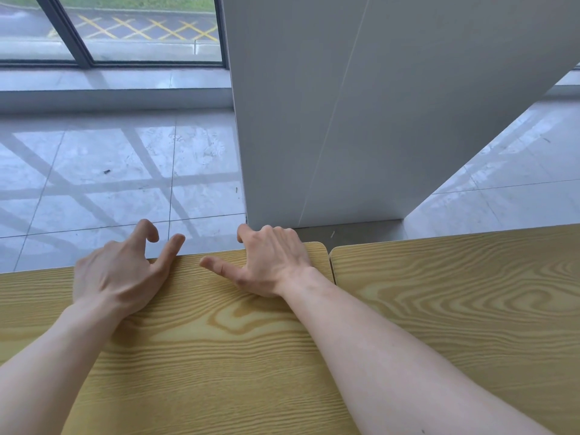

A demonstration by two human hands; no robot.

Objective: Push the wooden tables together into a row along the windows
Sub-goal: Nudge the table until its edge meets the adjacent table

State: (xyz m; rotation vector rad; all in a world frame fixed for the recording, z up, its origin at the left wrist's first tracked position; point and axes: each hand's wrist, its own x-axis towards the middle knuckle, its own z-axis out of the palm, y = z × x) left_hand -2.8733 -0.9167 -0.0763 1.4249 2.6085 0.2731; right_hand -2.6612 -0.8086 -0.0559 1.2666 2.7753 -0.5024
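Two light wooden tables fill the lower half of the head view. The left table lies under both my arms. The right table stands beside it, with only a thin dark gap between their rounded corners. My left hand hovers over the left table's far edge, fingers spread and curled, holding nothing. My right hand rests at that table's far edge near its right corner, fingers bent over the rim and thumb laid on the top. The table legs are hidden.
A wide white pillar rises just beyond the tables' far edge, close to the gap. Glossy grey floor tiles stretch left of it to a low sill and a dark-framed window. More floor shows at the right.
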